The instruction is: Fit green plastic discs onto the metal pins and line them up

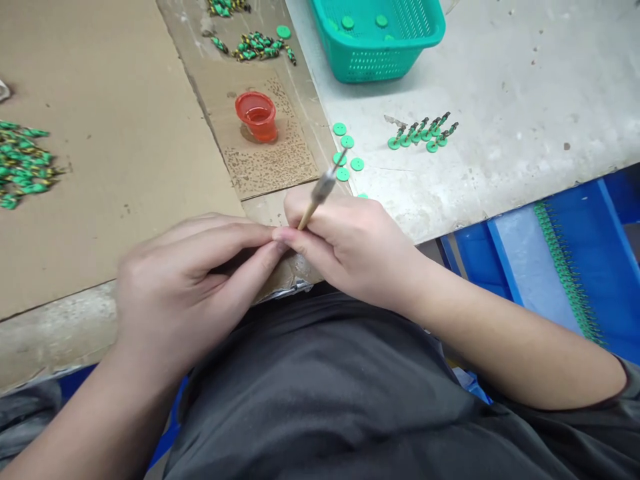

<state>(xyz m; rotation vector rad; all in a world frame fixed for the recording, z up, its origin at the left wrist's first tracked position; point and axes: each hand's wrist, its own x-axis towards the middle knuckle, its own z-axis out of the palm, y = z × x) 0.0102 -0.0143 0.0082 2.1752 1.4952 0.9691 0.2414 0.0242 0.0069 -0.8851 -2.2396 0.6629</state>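
Note:
My right hand [350, 240] is closed around a thin wooden-handled tool [323, 190]. A grey collar sits near its upper end, and the narrow, dark tip points up and right toward some loose green buttons [357, 164]. Whether that tip is a needle or a fine brush I cannot tell. My left hand [200, 280] is pinched shut, thumb against forefinger, at the table's front edge. Its fingertips touch those of my right hand, and whatever lies between them is hidden. Beyond the hands a small red cup [257, 117] with liquid in it stands on speckled cardboard.
A green basket [377, 60] holding several buttons stands at the back. Small green-and-black figures [420, 133] with round green bases stand at right; piles of similar pieces [25, 163] lie left and at the back [260, 47]. Blue trays [595, 253] sit below the table's right edge.

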